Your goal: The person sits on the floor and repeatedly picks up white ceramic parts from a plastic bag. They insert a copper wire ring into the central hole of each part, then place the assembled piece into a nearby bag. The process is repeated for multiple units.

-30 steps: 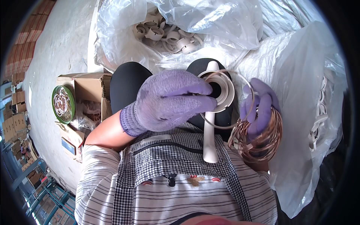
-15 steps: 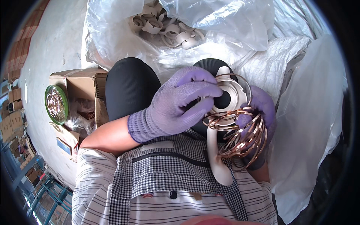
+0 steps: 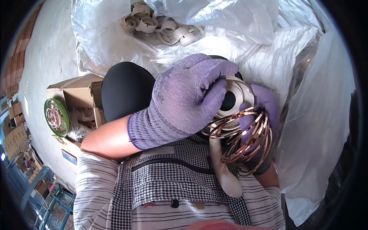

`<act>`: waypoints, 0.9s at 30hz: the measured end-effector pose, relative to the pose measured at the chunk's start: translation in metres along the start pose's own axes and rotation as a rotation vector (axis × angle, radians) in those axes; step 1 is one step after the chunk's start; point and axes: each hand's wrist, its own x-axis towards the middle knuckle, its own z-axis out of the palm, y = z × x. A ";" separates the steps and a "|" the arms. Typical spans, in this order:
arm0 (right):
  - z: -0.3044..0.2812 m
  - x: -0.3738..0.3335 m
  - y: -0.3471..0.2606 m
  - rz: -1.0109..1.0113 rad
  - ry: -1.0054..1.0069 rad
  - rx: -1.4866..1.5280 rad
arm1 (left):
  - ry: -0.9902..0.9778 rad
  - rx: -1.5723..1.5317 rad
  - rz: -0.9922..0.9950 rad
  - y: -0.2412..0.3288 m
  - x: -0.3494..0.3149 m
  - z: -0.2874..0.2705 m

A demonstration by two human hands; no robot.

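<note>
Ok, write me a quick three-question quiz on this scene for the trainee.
1. Which of the hands has the bunch of shiny copper-coloured metallic rings? A) left hand; B) purple-gloved right hand; C) neither.
2. True or false: the round green-rimmed tray is on the person's right.
3. What shows in the gap in the clear plastic sheeting at the top of the view?

Key:
1. B.
2. False; it is on the person's left, near the brown cardboard box.
3. Off-white ring-shaped plastic parts.
</note>
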 end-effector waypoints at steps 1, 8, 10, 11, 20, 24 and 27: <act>-0.008 -0.011 0.023 0.195 -0.059 0.414 | 0.009 -0.004 -0.010 0.001 0.002 0.001; -0.002 0.013 -0.011 -0.101 0.157 -0.392 | -0.143 -0.005 -0.067 -0.006 0.012 -0.011; -0.007 0.013 -0.004 -0.204 0.132 -0.349 | -0.275 -0.204 -0.335 -0.008 0.014 -0.020; -0.003 0.014 -0.003 -0.217 0.157 -0.294 | -0.315 -0.238 -0.387 -0.010 0.017 -0.023; -0.010 0.022 -0.022 -0.273 0.029 -0.522 | -0.347 -0.340 -0.295 -0.017 0.021 -0.020; -0.016 0.025 -0.025 -0.268 -0.043 -0.520 | -0.353 -0.287 -0.094 -0.024 0.022 -0.020; -0.019 0.025 -0.022 -0.203 -0.057 -0.380 | -0.316 -0.378 -0.164 -0.025 0.021 -0.014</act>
